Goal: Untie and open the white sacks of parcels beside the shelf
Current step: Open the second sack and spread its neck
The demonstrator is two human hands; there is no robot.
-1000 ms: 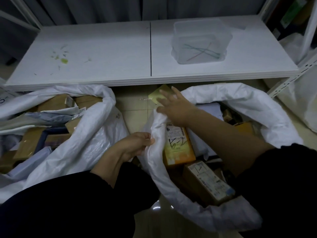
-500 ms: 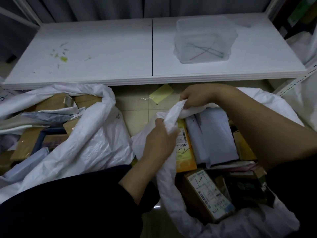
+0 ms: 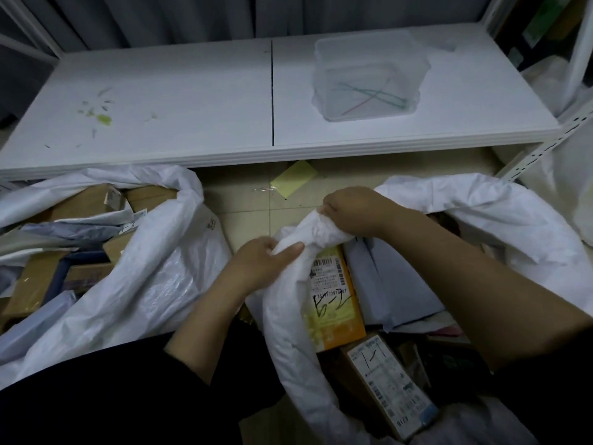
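On the tiled floor before the white shelf (image 3: pixel 192 107) lie two white sacks, both with the mouth open. At the left is the left sack (image 3: pixel 154 284), and brown cartons and grey bags show inside it. At the right is the right sack (image 3: pixel 497 220). Both hands hold its bunched edge on the side toward the other sack. The left hand (image 3: pixel 256 268) grips the rolled fabric with the thumb laid along the top, and the right hand (image 3: pixel 356 213) is closed around the fabric a little further from the body. Inside this sack are a yellow parcel (image 3: pixel 333 303) with a barcode label, a grey mailer bag (image 3: pixel 385 277) beside it, and a labelled cardboard box (image 3: pixel 388 387). On the shelf stands a clear plastic box (image 3: pixel 369 53) with thin coloured strips in it. A yellow note (image 3: pixel 293 178) lies on the floor between the sacks.
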